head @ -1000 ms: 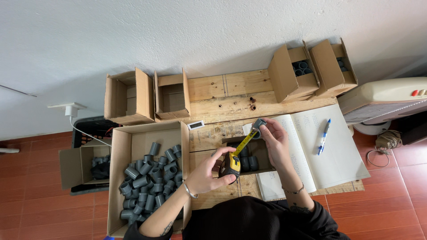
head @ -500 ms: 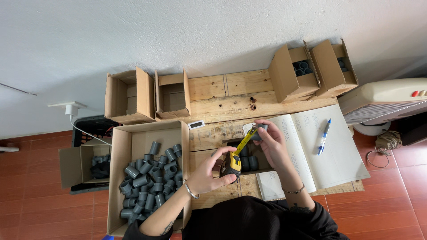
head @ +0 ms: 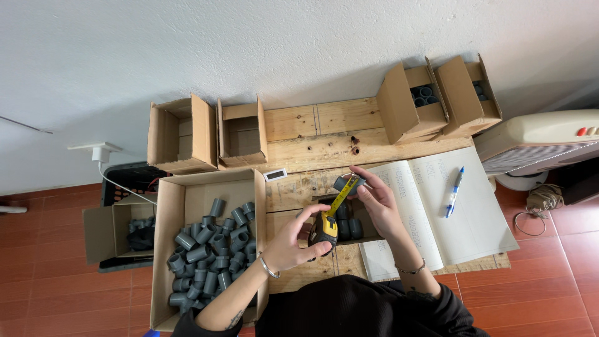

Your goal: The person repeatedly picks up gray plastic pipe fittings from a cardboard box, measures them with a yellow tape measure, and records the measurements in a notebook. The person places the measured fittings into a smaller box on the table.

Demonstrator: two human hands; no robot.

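1. Our left hand (head: pixel 293 240) has its grip wrapped tight around a yellow and black tape measure (head: pixel 326 228), low over the wooden surface (head: pixel 312 146).
2. Our right hand (head: pixel 376 201) has its grip pinching a small grey pipe fitting (head: pixel 345 184) between thumb and fingers, just above the tape measure.
3. The yellow tape blade (head: pixel 340 198) runs up from the case to the fitting and lies against it.
4. To the left, a big cardboard box (head: pixel 181 193) holds many grey fittings.
5. To the right lies an open notebook (head: pixel 437 212) with a blue pen (head: pixel 453 191) on it.
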